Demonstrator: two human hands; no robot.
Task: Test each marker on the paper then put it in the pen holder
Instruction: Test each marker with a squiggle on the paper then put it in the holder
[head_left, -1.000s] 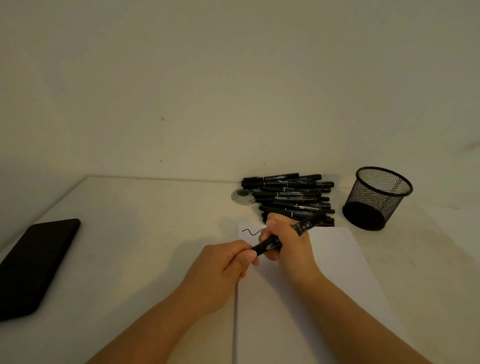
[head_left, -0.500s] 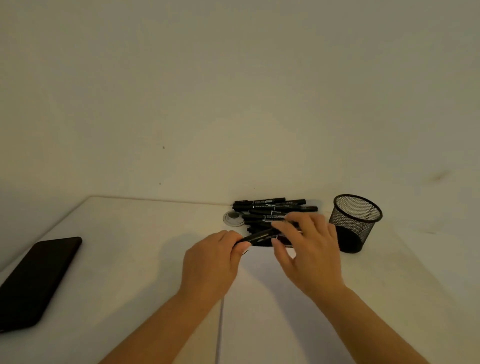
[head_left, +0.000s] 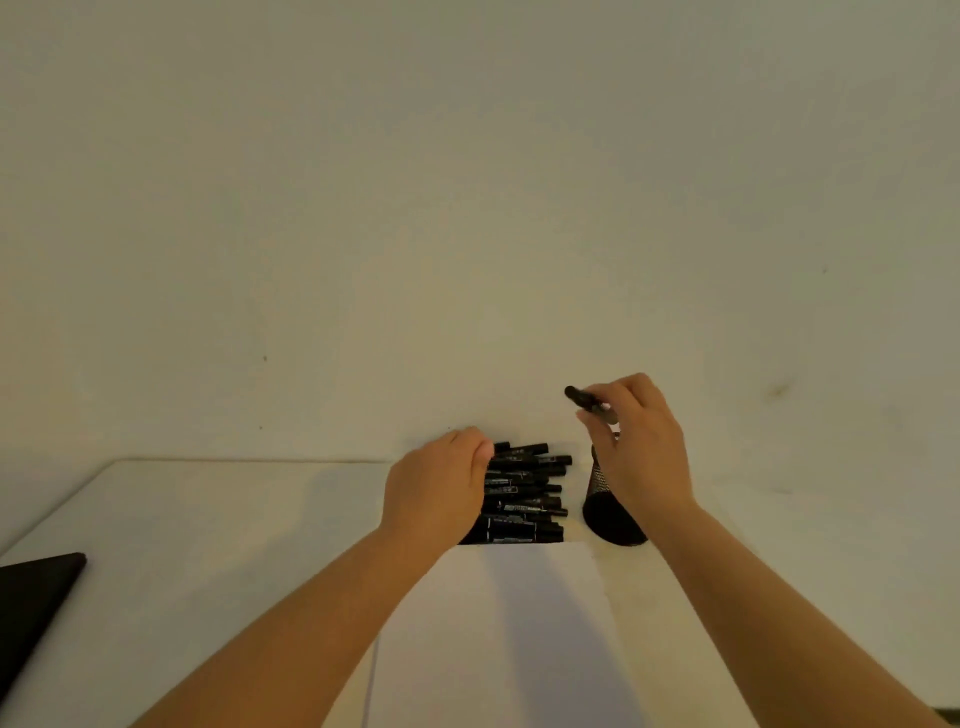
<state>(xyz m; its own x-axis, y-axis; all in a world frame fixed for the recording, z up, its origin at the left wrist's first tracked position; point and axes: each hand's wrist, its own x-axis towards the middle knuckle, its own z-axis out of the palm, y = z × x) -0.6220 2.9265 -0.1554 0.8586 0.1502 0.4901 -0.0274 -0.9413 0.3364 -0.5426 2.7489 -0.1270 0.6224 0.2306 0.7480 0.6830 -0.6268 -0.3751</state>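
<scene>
Black mesh pen holder (head_left: 605, 512) stood just beside the marker pile (head_left: 524, 493), past the paper (head_left: 519, 623). The right hand (head_left: 636, 447) pinched one marker (head_left: 584, 399) above its rim, tilted (a skewed drop might clip the mesh and tip it). The left hand (head_left: 436, 488) rested curled on the pile; whether it gripped one, I couldn't tell.

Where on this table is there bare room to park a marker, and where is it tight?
Bare tabletop runs between the phone and the paper. Another bare strip lies right of the pen holder, past the right hand. It is tight at the back: the marker pile sits close beside the holder, with the left hand on it.
</scene>
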